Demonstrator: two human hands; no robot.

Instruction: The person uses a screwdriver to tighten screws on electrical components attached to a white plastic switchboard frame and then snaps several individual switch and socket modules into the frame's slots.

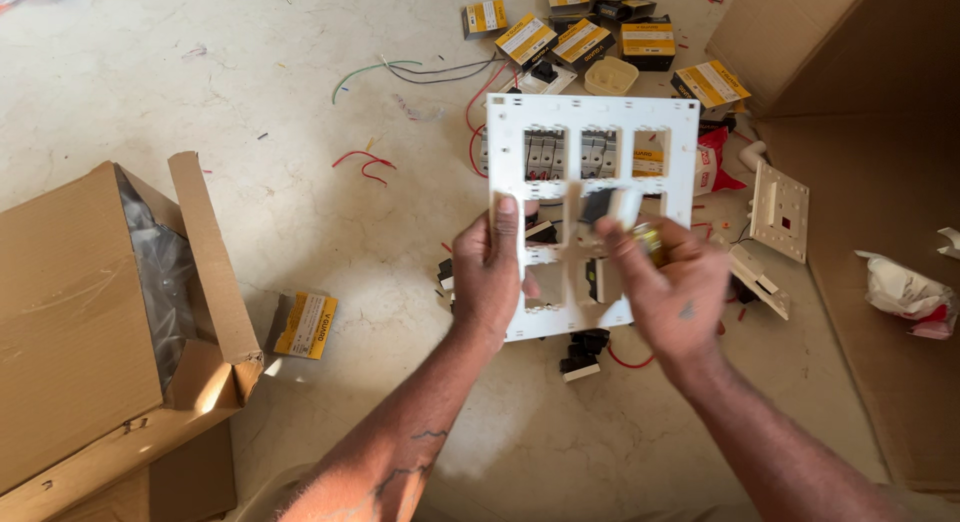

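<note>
My left hand (490, 277) grips the lower left edge of a white plastic switch plate (600, 122) with several rectangular cut-outs, held up over the floor. My right hand (668, 282) is at the plate's lower right, fingers pinched on a small switch module (606, 204) set in a middle cut-out; something small and yellowish sits under its fingers. Through the upper cut-outs I see white switch modules (545, 154) lying on the floor behind.
An open cardboard box (90, 322) stands at the left, and flattened cardboard (860, 182) lies at the right. Small yellow-and-black cartons (580, 37) are scattered at the top, one (306, 324) near the box. Loose wires (400, 70), another white plate (780, 210) and crumpled paper (905, 287) litter the floor.
</note>
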